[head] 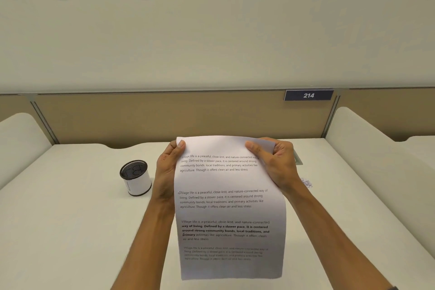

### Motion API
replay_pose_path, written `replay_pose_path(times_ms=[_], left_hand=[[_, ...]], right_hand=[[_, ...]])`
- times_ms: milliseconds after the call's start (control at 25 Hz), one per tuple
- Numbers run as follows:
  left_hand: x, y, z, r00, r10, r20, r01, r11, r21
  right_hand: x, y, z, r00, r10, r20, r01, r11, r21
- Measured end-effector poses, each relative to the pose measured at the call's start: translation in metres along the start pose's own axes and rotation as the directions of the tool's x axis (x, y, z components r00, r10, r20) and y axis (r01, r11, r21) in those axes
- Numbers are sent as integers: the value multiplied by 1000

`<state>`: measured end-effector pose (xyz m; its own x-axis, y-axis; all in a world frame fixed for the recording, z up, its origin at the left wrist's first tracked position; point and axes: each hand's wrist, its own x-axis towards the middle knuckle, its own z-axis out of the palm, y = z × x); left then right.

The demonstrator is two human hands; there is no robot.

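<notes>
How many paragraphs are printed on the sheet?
4 on the sheet: one at the top, one mid-sheet, one partly bold below it, one faint and lowest. The back is hidden.

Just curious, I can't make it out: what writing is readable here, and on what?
"214": dark sign on the partition.
"Village life is a peaceful, close-knit, and nature-connected way of living": opens the paragraphs on the paper pinched by left hand and right hand; the lowest is blurry.
Marks on the cup: unreadable.
</notes>
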<state>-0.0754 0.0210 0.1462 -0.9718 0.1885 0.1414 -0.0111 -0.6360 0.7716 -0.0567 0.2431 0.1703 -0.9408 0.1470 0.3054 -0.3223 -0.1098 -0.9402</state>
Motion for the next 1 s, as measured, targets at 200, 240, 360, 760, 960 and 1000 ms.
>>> replay_pose_path(times_ms=[200,240,360,760,960,1000], left_hand=[[2,5,4,999,34,-32,-34,999,0],[2,5,5,999,36,-38,-36,999,1],[2,2,8,995,51,-80,-51,999,6],[2,4,14,971,164,-173,-138,979,149],[0,7,19,952,220,-214,-187,969,161],[-1,7,19,947,232,-222,-195,965,178]], right_hand=[[3,0,1,1000,-3,5,3,1000,-6],[3,0,1,1000,-2,-1,2,1000,-5],[4,-2,-1,1000,-8,-2,8,1000,-6],[3,-10,-8,998,-64,21,65,997,-41],[5,-9,-10,998,-64,21,64,997,-35],[5,-8,-10,998,-64,19,64,997,-37]])
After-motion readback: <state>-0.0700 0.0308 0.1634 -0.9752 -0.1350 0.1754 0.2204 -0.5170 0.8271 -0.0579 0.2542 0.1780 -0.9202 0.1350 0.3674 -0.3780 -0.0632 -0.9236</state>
